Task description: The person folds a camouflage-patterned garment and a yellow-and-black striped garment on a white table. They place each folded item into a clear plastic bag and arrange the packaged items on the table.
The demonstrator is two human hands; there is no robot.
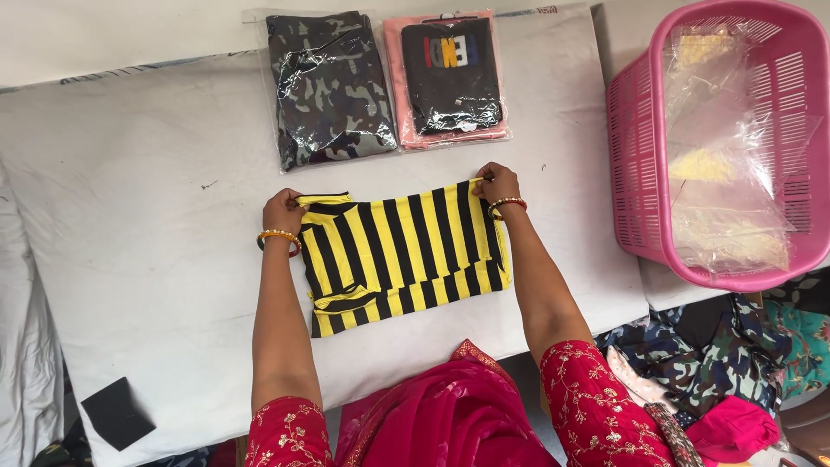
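Basket [635, 147] with clear bags [731, 164], near hands [497, 183].

- The pink basket [635, 156] runs off the top and right edges, so its far side is out of view.
- Crumpled clear bags [731, 173] inside it blur their yellowish contents; what they are cannot be told.
- The pile of clothes [735, 363] at lower right is cut by the frame and partly under the counter [130, 242].
- The fingertips of the left hand [283, 212] and right hand [497, 183] curl under the striped cloth [406, 251].
- The dark square [117, 413] at lower left is too plain to identify.
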